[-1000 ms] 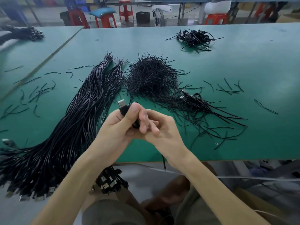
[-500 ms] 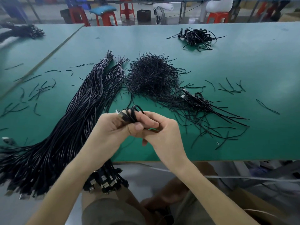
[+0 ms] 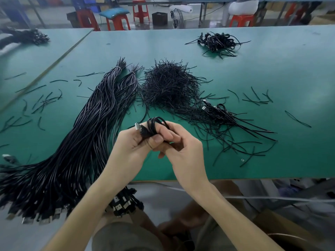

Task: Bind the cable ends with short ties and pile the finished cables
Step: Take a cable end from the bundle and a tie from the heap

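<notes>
The green bench (image 3: 253, 73) fills most of what you see from here, running away towards some red stools (image 3: 118, 21) on the floor behind it. Across its left half lies a thick bundle of long black cables (image 3: 72, 151), fanned out from a gathered far end and hanging over the near edge, where a row of plugs dangles. Just to the right of that bundle sits the heap of short ties (image 3: 168, 84), a dark bristly mound with loose strands trailing off towards the near right. Well beyond it, at the far right of the bench, is a smaller pile of bound cables (image 3: 219, 41). Above the near edge the person's two hands meet. The left hand (image 3: 130, 147) is closed round a coiled cable (image 3: 154, 127), thumb pressed across the loops. The right hand (image 3: 183, 151) is curled in against the same coil from the other side, fingers tucked beneath that thumb; whether it also pinches a tie I cannot tell. The coil's loops stand up above the knuckles, off the bench. A metal plug (image 3: 138, 126) pokes out at the left of the coil.
</notes>
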Demonstrator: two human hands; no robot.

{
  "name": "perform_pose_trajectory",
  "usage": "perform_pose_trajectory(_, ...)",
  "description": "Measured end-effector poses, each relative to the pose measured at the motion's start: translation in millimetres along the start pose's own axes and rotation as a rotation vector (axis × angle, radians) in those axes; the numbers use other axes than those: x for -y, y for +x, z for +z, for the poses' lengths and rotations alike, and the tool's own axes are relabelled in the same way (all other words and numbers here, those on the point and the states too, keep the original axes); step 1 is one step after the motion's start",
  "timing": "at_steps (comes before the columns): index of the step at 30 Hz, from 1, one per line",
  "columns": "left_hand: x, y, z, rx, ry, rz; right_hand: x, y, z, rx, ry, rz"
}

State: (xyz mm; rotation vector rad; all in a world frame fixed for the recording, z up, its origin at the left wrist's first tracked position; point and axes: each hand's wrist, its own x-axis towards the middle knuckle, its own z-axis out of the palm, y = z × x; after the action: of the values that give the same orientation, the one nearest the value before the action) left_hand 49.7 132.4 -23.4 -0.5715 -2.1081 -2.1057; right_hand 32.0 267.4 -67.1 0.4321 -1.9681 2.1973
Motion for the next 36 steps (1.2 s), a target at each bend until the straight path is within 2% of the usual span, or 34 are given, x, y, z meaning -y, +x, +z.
perform_pose_trajectory(5,2.8,0.0,10.8,-0.044,0.065,0.035,-1.5,1.3,-4.1,-0.028,-0.002,-0.004)
perform_pose_trajectory(10,5.2,1.5,8.7,0.022,0.143,0.005,-7.4,1.8,-13.3,-0.020,-0.111,0.027)
perform_pose_trajectory(15,6.7,-0.9,10.1,-0.028,0.234,0.037,-4.5,3.3,-16.2,0.037,-0.296,-0.102)
perform_pose_trajectory(20,9.8,1.3,-0.9,-0.120,0.298,-0.031,-3.1,5.2,-21.2,0.078,-0.445,-0.095)
perform_pose_trajectory(23,13.0,5.0,-9.1,-0.228,0.246,-0.142,0.5,7.6,-22.5,0.112,-0.589,-0.133)
perform_pose_trajectory(25,18.1,9.8,-13.6,-0.240,0.309,-0.219,0.9,10.2,-24.3,0.138,-0.703,-0.157)
perform_pose_trajectory(31,28.2,21.4,-26.8,-0.017,0.479,-0.339,-3.9,17.8,-31.3,0.354,-1.021,-0.130)
perform_pose_trajectory(34,25.5,29.0,-41.4,0.192,0.512,-0.371,-4.8,20.7,-37.5,0.453,-1.122,-0.154)
perform_pose_trajectory(36,21.9,35.2,-46.9,0.400,0.620,-0.424,-5.1,21.7,-36.7,0.542,-1.198,-0.162)
